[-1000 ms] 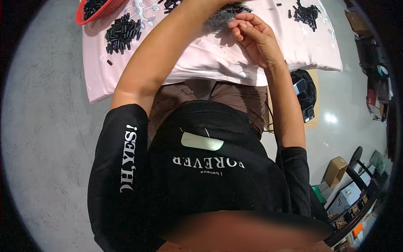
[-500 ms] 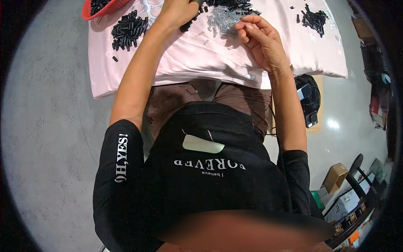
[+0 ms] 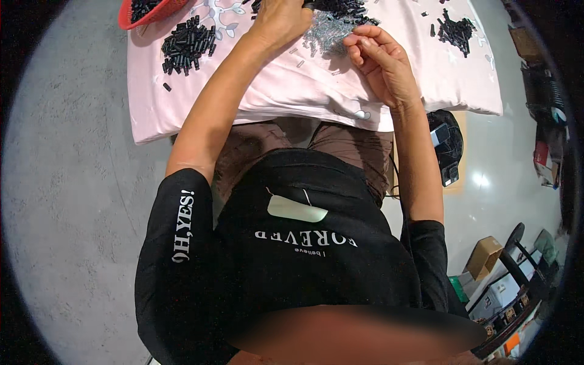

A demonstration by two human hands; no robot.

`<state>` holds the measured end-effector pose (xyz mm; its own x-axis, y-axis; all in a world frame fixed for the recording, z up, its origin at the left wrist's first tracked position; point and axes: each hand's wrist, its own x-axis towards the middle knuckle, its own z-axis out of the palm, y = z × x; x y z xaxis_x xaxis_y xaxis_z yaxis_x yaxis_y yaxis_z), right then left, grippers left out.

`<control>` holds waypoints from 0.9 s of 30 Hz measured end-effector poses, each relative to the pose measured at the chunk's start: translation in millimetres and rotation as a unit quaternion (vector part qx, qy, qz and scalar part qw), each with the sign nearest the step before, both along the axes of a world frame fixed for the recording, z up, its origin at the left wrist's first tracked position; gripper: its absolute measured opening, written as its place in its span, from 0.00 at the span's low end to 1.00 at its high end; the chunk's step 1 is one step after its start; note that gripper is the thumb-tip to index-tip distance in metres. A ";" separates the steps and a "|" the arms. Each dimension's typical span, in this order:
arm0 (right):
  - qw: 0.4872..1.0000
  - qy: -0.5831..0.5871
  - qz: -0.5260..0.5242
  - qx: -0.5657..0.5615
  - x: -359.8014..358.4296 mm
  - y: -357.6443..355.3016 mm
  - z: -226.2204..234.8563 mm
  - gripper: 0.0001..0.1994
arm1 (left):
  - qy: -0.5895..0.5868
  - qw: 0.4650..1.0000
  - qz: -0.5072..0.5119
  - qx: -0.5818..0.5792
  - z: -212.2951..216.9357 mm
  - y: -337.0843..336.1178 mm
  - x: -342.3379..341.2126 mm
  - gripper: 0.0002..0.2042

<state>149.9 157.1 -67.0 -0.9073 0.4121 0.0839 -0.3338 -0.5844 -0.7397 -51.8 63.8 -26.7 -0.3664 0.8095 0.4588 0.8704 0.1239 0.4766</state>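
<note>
My left hand (image 3: 283, 23) is at the top edge, against the black pieces, its fingers curled and partly cut off; a dark bit shows by its fingertips. My right hand (image 3: 386, 64) is turned palm inward over the edge of a heap of small clear pieces (image 3: 327, 35). Its thumb and index finger are pinched together, and whatever sits between them is too small to make out. Behind the clear heap lies a pile of small black cylindrical pieces (image 3: 344, 7). A few single clear pieces (image 3: 300, 63) lie on the cloth between my hands.
A pink patterned cloth (image 3: 292, 91) covers the work surface. On the left are another pile of black pieces (image 3: 187, 47) and a red basket (image 3: 159, 13) with black pieces in it. A smaller black pile (image 3: 456, 33) lies right. A black bag (image 3: 449, 143) stands beside my right forearm.
My left hand has moved right, closer to the clear heap and my right hand. The right hand keeps its pinch and has barely moved.
</note>
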 end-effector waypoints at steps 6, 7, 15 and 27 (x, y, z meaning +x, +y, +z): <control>1.000 0.005 0.002 -0.005 0.0 0.0 -1.7 0.09 | -0.020 0.997 -0.019 -0.069 14.9 -24.3 -8.7 0.05; 1.000 0.006 0.002 -0.006 -0.2 0.7 -2.0 0.09 | -0.015 0.998 -0.008 -0.068 14.3 -23.6 -13.5 0.05; 1.000 0.003 0.009 -0.006 -0.6 2.1 -1.1 0.09 | 0.128 0.985 -0.077 0.086 4.8 30.3 -17.1 0.12; 1.000 -0.001 0.009 -0.007 1.6 1.9 -0.8 0.09 | 0.088 0.988 -0.128 -0.016 -0.1 6.9 -42.6 0.11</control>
